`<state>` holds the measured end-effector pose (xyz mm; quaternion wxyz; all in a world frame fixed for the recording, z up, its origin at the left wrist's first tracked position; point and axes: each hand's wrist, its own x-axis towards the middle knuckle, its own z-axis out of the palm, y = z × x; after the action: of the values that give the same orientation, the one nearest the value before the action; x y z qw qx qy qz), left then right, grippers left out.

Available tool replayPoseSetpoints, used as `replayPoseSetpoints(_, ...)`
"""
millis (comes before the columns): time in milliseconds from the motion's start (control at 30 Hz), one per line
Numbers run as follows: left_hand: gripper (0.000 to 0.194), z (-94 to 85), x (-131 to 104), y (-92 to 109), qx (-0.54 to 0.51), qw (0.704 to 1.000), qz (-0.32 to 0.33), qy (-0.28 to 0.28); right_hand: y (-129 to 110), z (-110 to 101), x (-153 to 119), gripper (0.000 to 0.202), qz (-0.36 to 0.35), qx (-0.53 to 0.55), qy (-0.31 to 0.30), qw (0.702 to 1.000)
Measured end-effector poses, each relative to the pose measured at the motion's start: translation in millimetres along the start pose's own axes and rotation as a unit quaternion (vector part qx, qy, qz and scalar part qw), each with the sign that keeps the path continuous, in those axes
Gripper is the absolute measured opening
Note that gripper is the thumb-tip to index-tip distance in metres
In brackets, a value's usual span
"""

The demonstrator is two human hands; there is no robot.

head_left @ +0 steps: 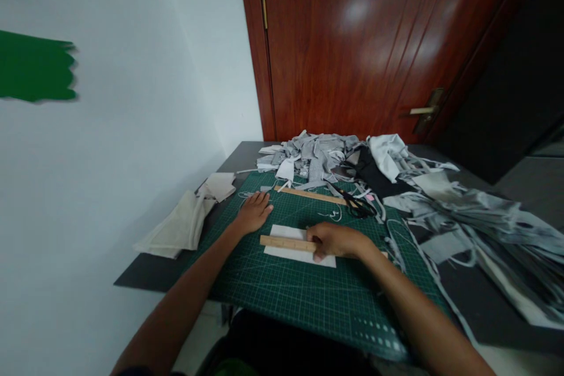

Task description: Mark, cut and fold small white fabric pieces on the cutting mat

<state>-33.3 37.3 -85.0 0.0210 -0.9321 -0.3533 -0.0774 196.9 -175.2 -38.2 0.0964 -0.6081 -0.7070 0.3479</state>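
My left hand (254, 212) lies flat on the green cutting mat (273, 294), palm down, with nothing in it. To its right, my right hand (335, 239) is closed around a wooden ruler (284, 242), thumb on the near side and fingers on the far side. The ruler lies across a piece of white cloth (299, 255) on the mat; my hand covers the cloth's right part. Part of the ruler is hidden under my palm. Beyond my hands rest a second wooden ruler (311, 194) and black-handled scissors (359, 207).
Grey and white fabric scraps (317, 153) are heaped at the table's back. Long cloth strips (497, 229) pile up on the right, and folded cream cloth (180, 226) sits at the left edge by the wall. A wooden door (352, 47) stands behind the table.
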Motion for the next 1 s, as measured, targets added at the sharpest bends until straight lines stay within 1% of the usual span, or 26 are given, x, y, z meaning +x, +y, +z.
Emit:
replayPoseSetpoints(67,0.057,-1.6,19,2,0.015,0.999,-0.047,0.009,-3,3,3,0.038,-0.036,0.013,0.020,0.999)
replayPoseSetpoints(100,0.058,-2.5,26,3,0.018,0.997,-0.068,0.017,-3,4,5,0.033,-0.052,0.011,0.040,0.998)
replayPoseSetpoints(167,0.059,-4.2,37,7,0.018,0.995,-0.092,0.031,0,2,8,0.015,-0.082,-0.007,0.111,0.990)
replayPoseSetpoints(200,0.059,-5.2,40,8,0.017,0.994,-0.100,0.046,2,0,9,0.012,-0.098,-0.017,0.159,0.982)
replayPoseSetpoints(267,0.059,-7.5,40,11,0.012,0.989,-0.101,0.108,8,-1,13,0.020,-0.141,-0.025,0.240,0.960)
replayPoseSetpoints(300,0.059,-8.8,39,13,0.008,0.985,-0.090,0.146,10,0,16,0.024,-0.165,-0.022,0.261,0.951)
replayPoseSetpoints(333,0.058,-10.0,37,14,0.000,0.981,-0.072,0.178,12,2,19,0.026,-0.187,-0.018,0.266,0.945)
replayPoseSetpoints(367,0.058,-10.9,36,14,-0.013,0.979,-0.046,0.198,14,5,22,0.027,-0.204,-0.018,0.260,0.944)
replayPoseSetpoints(400,0.058,-11.4,35,15,-0.031,0.980,-0.009,0.197,14,8,26,0.027,-0.211,-0.021,0.251,0.945)
replayPoseSetpoints(433,0.057,-11.3,35,15,-0.051,0.983,0.038,0.173,14,11,29,0.027,-0.209,-0.027,0.245,0.946)
replayPoseSetpoints(467,0.056,-10.6,36,15,-0.068,0.986,0.084,0.131,14,14,31,0.027,-0.201,-0.033,0.242,0.949)
replayPoseSetpoints(500,0.055,-9.4,37,15,-0.078,0.986,0.121,0.081,14,16,33,0.027,-0.189,-0.040,0.243,0.951)
replayPoseSetpoints(533,0.054,-7.6,38,15,-0.080,0.986,0.140,0.036,15,16,35,0.027,-0.171,-0.046,0.244,0.954)
replayPoseSetpoints(567,0.054,-5.7,40,15,-0.075,0.988,0.138,0.004,15,14,35,0.027,-0.143,-0.057,0.242,0.958)
replayPoseSetpoints(600,0.054,-3.9,41,14,-0.065,0.991,0.118,-0.011,17,11,34,0.026,-0.105,-0.073,0.236,0.963)
replayPoseSetpoints(667,0.058,-1.4,42,13,-0.043,0.997,0.060,-0.009,23,1,27,0.023,-0.014,-0.112,0.221,0.969)
replayPoseSetpoints(700,0.059,-0.9,42,11,-0.033,0.999,0.034,-0.005,26,-5,22,0.021,0.029,-0.129,0.217,0.967)
replayPoseSetpoints(767,0.062,-1.4,40,7,-0.015,1.000,-0.010,0.001,34,-17,9,0.020,0.093,-0.152,0.222,0.959)
replayPoseSetpoints(833,0.063,-3.0,38,1,0.001,0.998,-0.058,0.012,42,-26,-6,0.022,0.169,-0.175,0.236,0.941)
replayPoseSetpoints(900,0.065,-4.5,35,-3,0.010,0.993,-0.112,0.028,46,-30,-17,0.026,0.250,-0.195,0.250,0.915)
replayPoseSetpoints(967,0.067,-5.4,32,-6,0.012,0.985,-0.163,0.051,46,-31,-22,0.029,0.316,-0.212,0.257,0.888)
replayPoseSetpoints(1000,0.068,-5.6,31,-5,0.013,0.981,-0.181,0.069,44,-30,-22,0.030,0.337,-0.221,0.260,0.877)
